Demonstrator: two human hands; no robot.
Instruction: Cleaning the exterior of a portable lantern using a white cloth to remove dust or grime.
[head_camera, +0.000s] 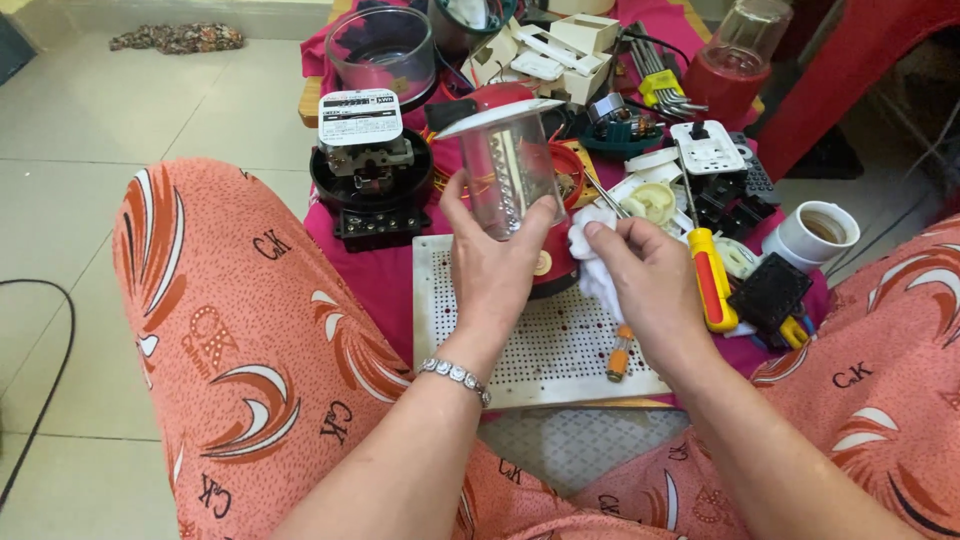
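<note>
My left hand (492, 262) grips a clear plastic jar (508, 165) with a white rim, held upright over a red appliance base (552, 268). A silver bracelet sits on that wrist. My right hand (650, 285) holds a wad of white cloth (592, 250) pressed against the jar's lower right side. Both hands hover above a white perforated board (545, 350) on a pink cloth. A small orange-handled screwdriver (620, 355) lies on the board beside my right wrist.
A black electric meter (370, 170) stands left of the jar, a clear round cover (380, 50) behind it. A yellow-red screwdriver (710, 275), white socket (818, 232), switches, hex keys (655, 80) and a red blender jar (735, 60) crowd the right. My knees in orange patterned trousers flank the board.
</note>
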